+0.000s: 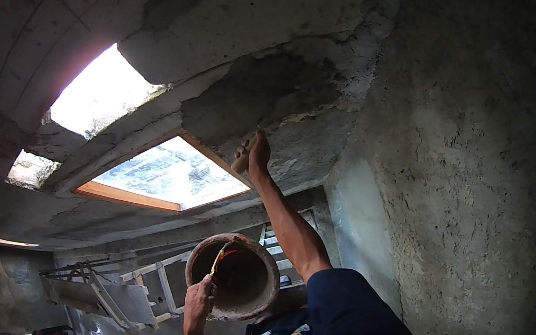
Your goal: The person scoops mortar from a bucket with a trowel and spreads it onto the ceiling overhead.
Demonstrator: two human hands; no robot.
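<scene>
My left hand [198, 299] is closed on the thin yellowish handle [219, 258] of a round, mortar-crusted bucket [271, 273]. The bucket's mouth faces me; its inside is dark with a reddish patch. My right arm reaches up to the rough plastered surface, and my right hand [257, 154] is closed around a tan tool handle [241, 162]. The tool's working end cannot be made out. Just above that hand spreads a darker, damp-looking patch of mortar [273, 91].
A wood-framed window [130, 196] sits left of my right hand. Farther left are a bright opening [100, 95] and a smaller one [31, 170]. A rough wall [475, 186] rises on the right. Timber framing with boards [114, 297] stands at the lower left.
</scene>
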